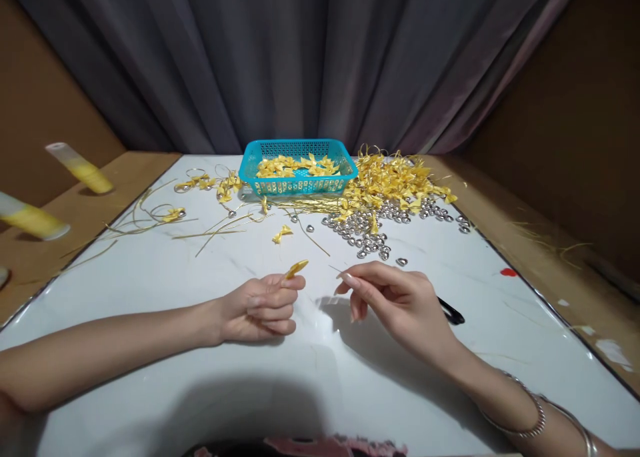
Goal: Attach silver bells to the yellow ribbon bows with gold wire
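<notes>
My left hand [267, 305] is closed, pinching a small folded piece of yellow ribbon [297, 268] between thumb and forefinger. To its right, my right hand [395, 297] holds a thin, needle-like thing [335, 267] at its fingertips, pointing toward the ribbon but apart from it. Too little of this thin thing shows to be sure of its kind. A loose yellow bow [283, 234] lies on the white table beyond my left hand. Silver beads [367, 233] are scattered beyond my right hand, and a black handle [451, 311] shows partly behind that hand.
A blue plastic basket [299, 187] holding yellow bows stands at the back. Beside it is a heap of yellow bows [395, 177] with gold cords. More gold cords [220, 233] lie at the left. Two yellow spools [83, 169] sit on the left ledge, and a red scrap [509, 272] lies right.
</notes>
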Available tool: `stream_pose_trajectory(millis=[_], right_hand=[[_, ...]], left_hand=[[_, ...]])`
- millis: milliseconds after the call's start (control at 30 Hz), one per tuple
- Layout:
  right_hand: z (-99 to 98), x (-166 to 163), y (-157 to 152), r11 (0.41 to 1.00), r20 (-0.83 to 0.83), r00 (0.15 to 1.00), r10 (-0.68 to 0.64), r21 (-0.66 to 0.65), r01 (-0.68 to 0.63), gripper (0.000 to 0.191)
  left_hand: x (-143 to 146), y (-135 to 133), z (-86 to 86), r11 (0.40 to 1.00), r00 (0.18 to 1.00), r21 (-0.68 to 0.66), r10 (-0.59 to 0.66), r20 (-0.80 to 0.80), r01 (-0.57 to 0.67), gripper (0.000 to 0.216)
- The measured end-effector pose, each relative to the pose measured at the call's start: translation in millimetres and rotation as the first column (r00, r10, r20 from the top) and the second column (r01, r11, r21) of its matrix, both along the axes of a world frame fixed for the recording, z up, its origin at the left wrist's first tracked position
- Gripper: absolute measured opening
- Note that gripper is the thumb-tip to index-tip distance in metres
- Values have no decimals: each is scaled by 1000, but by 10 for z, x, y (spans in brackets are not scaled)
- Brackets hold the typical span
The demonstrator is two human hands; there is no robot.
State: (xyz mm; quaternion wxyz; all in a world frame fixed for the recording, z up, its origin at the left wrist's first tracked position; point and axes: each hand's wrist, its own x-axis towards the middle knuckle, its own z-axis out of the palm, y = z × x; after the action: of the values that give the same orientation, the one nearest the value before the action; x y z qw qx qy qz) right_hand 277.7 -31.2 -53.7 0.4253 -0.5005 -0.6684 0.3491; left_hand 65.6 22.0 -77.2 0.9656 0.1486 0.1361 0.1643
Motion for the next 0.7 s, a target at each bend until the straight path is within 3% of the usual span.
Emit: stream_pose_trajectory(millis=[100,167,267,333,433,700], right_hand=[[0,-22,-22,996,20,999,27,82,-29,17],[8,-35,-44,973,41,997,69,220,-77,16],[3,-41,-71,858,142,979,143,476,-195,28],[-23,-33,-72,773,258,958,124,580,-257,34],[-79,-15,-46,711,388,920,49,633,-305,36],[-110,-6,23,652,493,870,22,652,-386,33]], left_hand=[[0,-9,0,1000,1000,16,-18,24,18,19],[15,-14,-18,998,1000,67,-8,-7,9,15],[52,-20,-57,980,992,199,53,-115,-29,10],[76,-16,-78,958,981,281,100,-166,-50,11],[94,9,-91,940,968,335,142,-206,-67,16],[78,46,-107,954,966,295,129,-222,-60,14]])
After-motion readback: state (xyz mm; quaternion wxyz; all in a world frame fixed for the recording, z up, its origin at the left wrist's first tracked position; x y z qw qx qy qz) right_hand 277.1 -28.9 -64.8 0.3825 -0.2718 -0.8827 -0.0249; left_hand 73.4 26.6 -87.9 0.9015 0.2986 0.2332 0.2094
